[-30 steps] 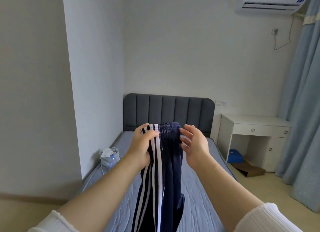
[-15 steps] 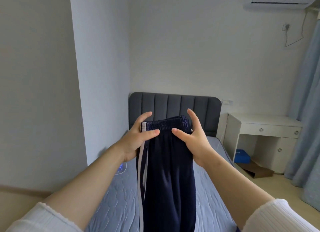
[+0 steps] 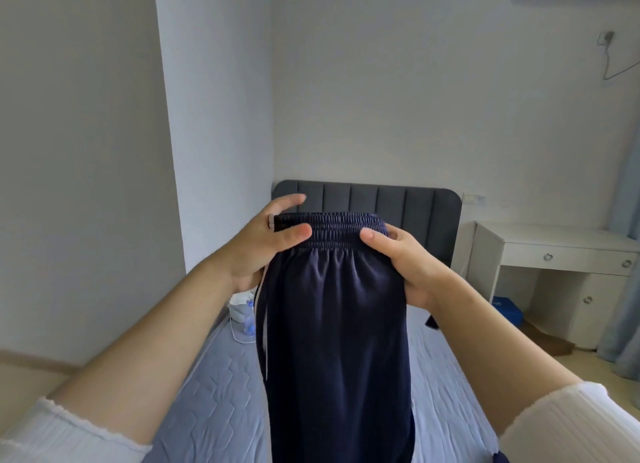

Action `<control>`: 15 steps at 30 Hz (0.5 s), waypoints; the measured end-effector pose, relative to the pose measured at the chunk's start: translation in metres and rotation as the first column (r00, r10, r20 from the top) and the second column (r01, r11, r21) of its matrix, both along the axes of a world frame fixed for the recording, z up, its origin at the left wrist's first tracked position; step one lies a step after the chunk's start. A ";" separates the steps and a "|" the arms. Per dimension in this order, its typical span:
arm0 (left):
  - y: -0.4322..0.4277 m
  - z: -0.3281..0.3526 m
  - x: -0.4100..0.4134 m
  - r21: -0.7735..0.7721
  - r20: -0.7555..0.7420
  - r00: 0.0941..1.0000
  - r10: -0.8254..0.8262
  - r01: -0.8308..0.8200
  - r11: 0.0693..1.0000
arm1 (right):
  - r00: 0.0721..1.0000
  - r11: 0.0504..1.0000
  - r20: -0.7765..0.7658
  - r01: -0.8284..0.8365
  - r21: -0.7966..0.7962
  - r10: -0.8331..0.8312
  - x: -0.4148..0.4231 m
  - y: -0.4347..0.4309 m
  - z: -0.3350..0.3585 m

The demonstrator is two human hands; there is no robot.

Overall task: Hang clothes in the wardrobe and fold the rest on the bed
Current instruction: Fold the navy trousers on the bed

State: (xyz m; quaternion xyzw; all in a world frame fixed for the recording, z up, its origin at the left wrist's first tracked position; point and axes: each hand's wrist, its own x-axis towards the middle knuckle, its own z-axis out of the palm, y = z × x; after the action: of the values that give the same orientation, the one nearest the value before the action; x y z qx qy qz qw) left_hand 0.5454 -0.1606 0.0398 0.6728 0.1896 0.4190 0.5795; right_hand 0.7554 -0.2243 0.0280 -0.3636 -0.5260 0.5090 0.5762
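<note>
Navy-blue track trousers (image 3: 336, 324) of smooth, gathered fabric hang by their elastic waistband above the near part of the pale blue quilted bed (image 3: 214, 410). The left hand (image 3: 263, 248) pinches the waistband's left end, thumb in front and fingers behind, with the forefinger lifted loose. The right hand (image 3: 412, 268) grips the right end with its fingers curled behind. That left pinch looks light, so the slick cloth could slip free, and the legs, which drop out of view, might land twisted on the bed and spoil the fold.
</note>
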 end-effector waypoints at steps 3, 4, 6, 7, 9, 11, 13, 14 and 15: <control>0.016 -0.012 -0.010 -0.173 -0.318 0.937 -0.145 0.093 0.981 | 0.984 0.975 0.162 -0.043 -0.217 0.079 0.009 0.011 -0.017; 0.025 -0.020 -0.010 -0.171 -0.470 0.877 -0.100 0.021 0.985 | 0.965 0.959 0.255 0.011 -0.282 0.064 0.010 0.019 -0.026; 0.045 -0.034 -0.007 -0.017 -0.719 0.690 0.077 -0.129 0.992 | 0.850 0.936 0.526 0.208 -0.285 -0.029 0.009 0.038 -0.046; 0.055 -0.039 -0.005 0.112 -0.792 0.579 0.194 -0.174 0.978 | 0.757 0.926 0.647 0.307 -0.221 -0.096 0.007 0.050 -0.054; 0.077 -0.044 0.002 0.348 -0.793 0.436 0.426 -0.249 0.904 | 0.612 0.887 0.751 0.455 -0.077 -0.249 0.002 0.076 -0.061; 0.095 -0.034 0.006 0.477 -0.668 0.453 0.590 -0.347 0.808 | 0.522 0.834 0.752 0.547 0.067 -0.402 -0.002 0.099 -0.050; 0.108 -0.008 0.005 0.503 -0.515 0.566 0.643 -0.408 0.762 | 0.494 0.790 0.690 0.584 0.188 -0.529 -0.006 0.116 -0.022; 0.111 0.009 0.002 0.495 -0.443 0.621 0.646 -0.431 0.754 | 0.515 0.775 0.637 0.592 0.220 -0.574 -0.010 0.122 -0.004; 0.113 0.027 -0.001 0.474 -0.377 0.666 0.643 -0.458 0.752 | 0.556 0.768 0.571 0.597 0.231 -0.603 -0.014 0.126 0.014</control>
State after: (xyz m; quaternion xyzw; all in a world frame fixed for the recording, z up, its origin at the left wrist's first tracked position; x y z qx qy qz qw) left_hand 0.5440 -0.0475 0.0673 0.7573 0.4606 0.4051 0.2241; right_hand 0.7409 -0.0985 0.0421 -0.6627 -0.5306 0.1318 0.5118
